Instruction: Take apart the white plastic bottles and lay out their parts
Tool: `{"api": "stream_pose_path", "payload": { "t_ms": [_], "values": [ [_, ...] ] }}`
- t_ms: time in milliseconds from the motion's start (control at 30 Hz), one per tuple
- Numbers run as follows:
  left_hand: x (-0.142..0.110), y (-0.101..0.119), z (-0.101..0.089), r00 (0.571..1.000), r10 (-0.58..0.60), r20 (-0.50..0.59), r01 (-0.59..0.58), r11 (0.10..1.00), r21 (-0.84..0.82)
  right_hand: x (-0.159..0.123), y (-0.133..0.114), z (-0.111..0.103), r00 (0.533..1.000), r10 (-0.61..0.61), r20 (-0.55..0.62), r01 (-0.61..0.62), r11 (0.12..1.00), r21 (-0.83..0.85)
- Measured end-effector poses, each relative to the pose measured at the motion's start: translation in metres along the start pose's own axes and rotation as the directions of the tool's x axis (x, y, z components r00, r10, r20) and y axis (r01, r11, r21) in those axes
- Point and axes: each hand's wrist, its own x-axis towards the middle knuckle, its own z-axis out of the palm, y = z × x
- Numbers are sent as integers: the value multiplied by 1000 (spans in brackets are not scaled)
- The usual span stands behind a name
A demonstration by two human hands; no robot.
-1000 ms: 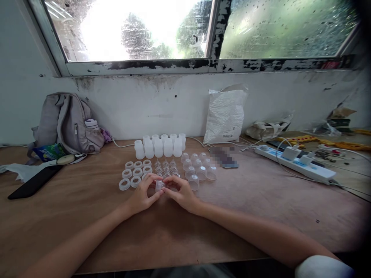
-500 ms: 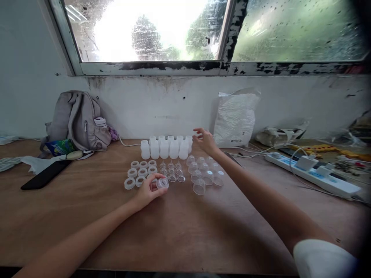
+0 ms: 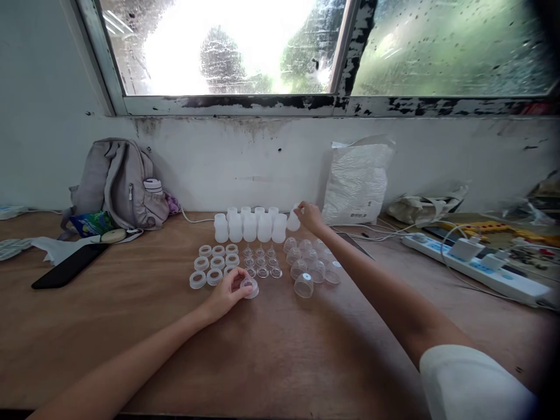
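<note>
My left hand (image 3: 227, 294) is closed round a small clear plastic cap piece (image 3: 249, 287) just above the wooden table (image 3: 280, 350). My right hand (image 3: 308, 216) reaches to the far end of a row of small white bottles (image 3: 249, 227) and grips the rightmost bottle (image 3: 293, 220), tilted and lifted slightly. Between the hands lie white screw rings (image 3: 213, 262) in rows, tiny clear nipples (image 3: 261, 262) and clear domed caps (image 3: 310, 265).
A grey backpack (image 3: 116, 184) leans on the wall at back left, with a black phone (image 3: 67, 265) and a snack packet (image 3: 91, 223) near it. A white plastic bag (image 3: 356, 181) stands at back right. A power strip (image 3: 476, 268) with cables lies on the right.
My right hand left the piece held in front of me, reached back to the bottle row and took hold of the end bottle. My left hand kept the clear piece and lowered slightly.
</note>
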Motion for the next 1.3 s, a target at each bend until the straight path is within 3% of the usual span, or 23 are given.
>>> {"api": "stream_pose_path", "payload": {
  "t_ms": [100,167,233,300,367,500,600,700,867,1033,1300],
  "values": [
    [-1,1,-1,1000,23,-7,-23,999,29,-4,-13,-30,983,-1,-184,8,999,40],
    [-1,3,-1,999,41,-14,-40,998,53,-16,-31,-53,936,-58,-347,131,973,191],
    [-2,6,-1,999,49,-24,-47,996,74,-39,-54,-73,913,-133,-385,269,906,326],
    [-2,10,-1,997,57,-47,-52,994,101,-72,-75,-84,923,-212,-321,342,833,434],
    [-3,13,-1,993,76,-89,-64,989,132,-110,-91,-85,941,-303,-149,335,787,518],
    [-5,17,0,976,127,-176,-99,982,160,-172,-99,-62,893,-447,56,330,734,593],
    [-8,18,1,952,198,-234,-159,971,177,-195,-93,-42,902,-419,107,260,724,639],
    [-12,20,3,920,275,-279,-221,953,209,-203,-87,-28,903,-385,190,140,683,717],
    [-10,34,5,863,396,-315,-317,908,274,-207,-85,-16,793,-451,410,-6,667,745],
    [8,50,10,871,452,-191,-383,870,312,-207,-86,-16,789,-467,399,-12,638,770],
    [11,45,30,904,415,-100,-369,878,306,-207,-82,-13,780,-467,416,-4,661,750]
  ]
}}
